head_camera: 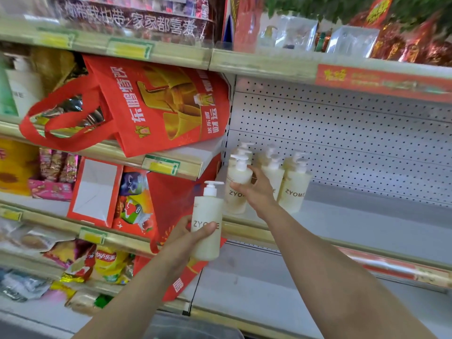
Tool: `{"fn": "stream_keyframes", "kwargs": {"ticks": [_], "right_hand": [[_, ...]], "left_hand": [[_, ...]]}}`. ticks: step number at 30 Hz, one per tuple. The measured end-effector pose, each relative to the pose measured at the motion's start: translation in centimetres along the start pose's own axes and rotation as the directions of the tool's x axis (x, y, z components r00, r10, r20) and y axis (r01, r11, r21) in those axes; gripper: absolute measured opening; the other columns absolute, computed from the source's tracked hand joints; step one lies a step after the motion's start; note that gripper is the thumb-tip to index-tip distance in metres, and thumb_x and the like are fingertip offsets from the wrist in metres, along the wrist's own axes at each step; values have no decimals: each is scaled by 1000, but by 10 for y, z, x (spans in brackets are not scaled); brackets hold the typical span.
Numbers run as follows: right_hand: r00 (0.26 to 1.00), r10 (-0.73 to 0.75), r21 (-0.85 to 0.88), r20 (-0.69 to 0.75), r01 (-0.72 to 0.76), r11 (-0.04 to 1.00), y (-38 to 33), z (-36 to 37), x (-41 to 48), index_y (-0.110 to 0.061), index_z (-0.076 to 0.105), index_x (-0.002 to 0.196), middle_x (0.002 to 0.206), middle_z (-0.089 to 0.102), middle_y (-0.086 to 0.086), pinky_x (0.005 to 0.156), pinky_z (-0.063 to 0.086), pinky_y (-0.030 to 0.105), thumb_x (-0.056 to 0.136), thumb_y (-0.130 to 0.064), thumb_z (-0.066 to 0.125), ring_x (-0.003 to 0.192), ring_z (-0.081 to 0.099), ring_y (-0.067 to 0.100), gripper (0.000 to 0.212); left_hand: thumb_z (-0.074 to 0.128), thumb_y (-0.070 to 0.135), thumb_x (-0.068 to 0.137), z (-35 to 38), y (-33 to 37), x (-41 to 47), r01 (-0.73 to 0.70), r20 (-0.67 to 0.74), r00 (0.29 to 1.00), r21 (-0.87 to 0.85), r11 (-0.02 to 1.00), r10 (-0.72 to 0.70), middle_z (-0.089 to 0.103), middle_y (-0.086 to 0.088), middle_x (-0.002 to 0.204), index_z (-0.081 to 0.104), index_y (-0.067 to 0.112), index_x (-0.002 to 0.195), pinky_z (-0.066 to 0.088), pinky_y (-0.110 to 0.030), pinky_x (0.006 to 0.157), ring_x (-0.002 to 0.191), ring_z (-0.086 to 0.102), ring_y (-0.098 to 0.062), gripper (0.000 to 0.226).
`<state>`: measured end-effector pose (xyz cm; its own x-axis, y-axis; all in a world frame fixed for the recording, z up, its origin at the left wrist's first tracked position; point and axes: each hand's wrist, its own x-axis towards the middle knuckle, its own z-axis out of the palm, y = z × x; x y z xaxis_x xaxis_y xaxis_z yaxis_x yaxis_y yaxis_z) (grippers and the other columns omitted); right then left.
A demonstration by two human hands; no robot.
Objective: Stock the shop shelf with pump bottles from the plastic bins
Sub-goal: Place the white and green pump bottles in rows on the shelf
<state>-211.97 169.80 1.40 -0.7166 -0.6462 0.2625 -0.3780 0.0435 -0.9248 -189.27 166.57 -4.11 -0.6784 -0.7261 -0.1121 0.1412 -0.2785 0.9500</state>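
Note:
My left hand grips a cream pump bottle marked ZYOME, upright in the air in front of the shelf's front edge. My right hand reaches onto the grey shelf and holds another cream pump bottle standing at its left end. Several more of the same bottles stand in rows right beside and behind it, against the perforated back panel. No plastic bin can be made out with certainty; a dark blurred shape lies at the bottom edge.
A red tote bag lies on the neighbouring shelf to the left, overhanging its edge. Snack packets and boxes fill the left shelves. Gift packs stand on the top shelf. The grey shelf stretches bare to the right; a lower grey shelf sits below.

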Motion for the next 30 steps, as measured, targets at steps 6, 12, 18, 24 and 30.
{"fn": "stream_keyframes", "kwargs": {"ticks": [6,12,18,24,30], "right_hand": [[998,20,-62,-56,-24,998,3,8,21,-27,50,140,123,57,-9,90,45,30,73,-30,87,107,53,11,77],[998,19,-96,-67,-26,995,0,7,23,-24,53,134,114,58,-10,87,48,31,72,-30,88,107,57,15,72],[999,13,-83,35,-10,997,-4,8,10,-31,53,134,116,58,-12,73,44,18,69,-30,89,107,56,12,75],[994,40,-91,98,-31,995,-6,4,3,-21,43,147,138,57,-1,100,49,35,77,-34,84,123,55,17,82],[988,157,77,-8,-156,985,-20,-18,-28,-21,59,132,127,64,-4,95,56,39,86,-61,65,115,62,14,61]], "left_hand": [[87,35,58,4,1,11,15,-9,1000,16,1000,-15,72,-11,109,55,20,119,58,-54,82,99,71,-32,71],[88,31,63,5,5,12,17,-7,1000,40,999,-17,72,-11,107,54,21,118,60,-42,69,93,72,-30,66],[89,33,64,7,9,10,16,16,1000,65,998,-17,71,-9,108,53,20,119,58,-33,63,91,73,-25,66],[92,29,60,18,11,7,12,36,999,51,999,-13,70,-10,110,54,16,120,57,-31,62,91,71,-22,72],[89,28,62,40,19,5,-26,62,998,43,999,23,65,-12,116,54,16,119,59,-35,65,96,70,-24,68]]}}
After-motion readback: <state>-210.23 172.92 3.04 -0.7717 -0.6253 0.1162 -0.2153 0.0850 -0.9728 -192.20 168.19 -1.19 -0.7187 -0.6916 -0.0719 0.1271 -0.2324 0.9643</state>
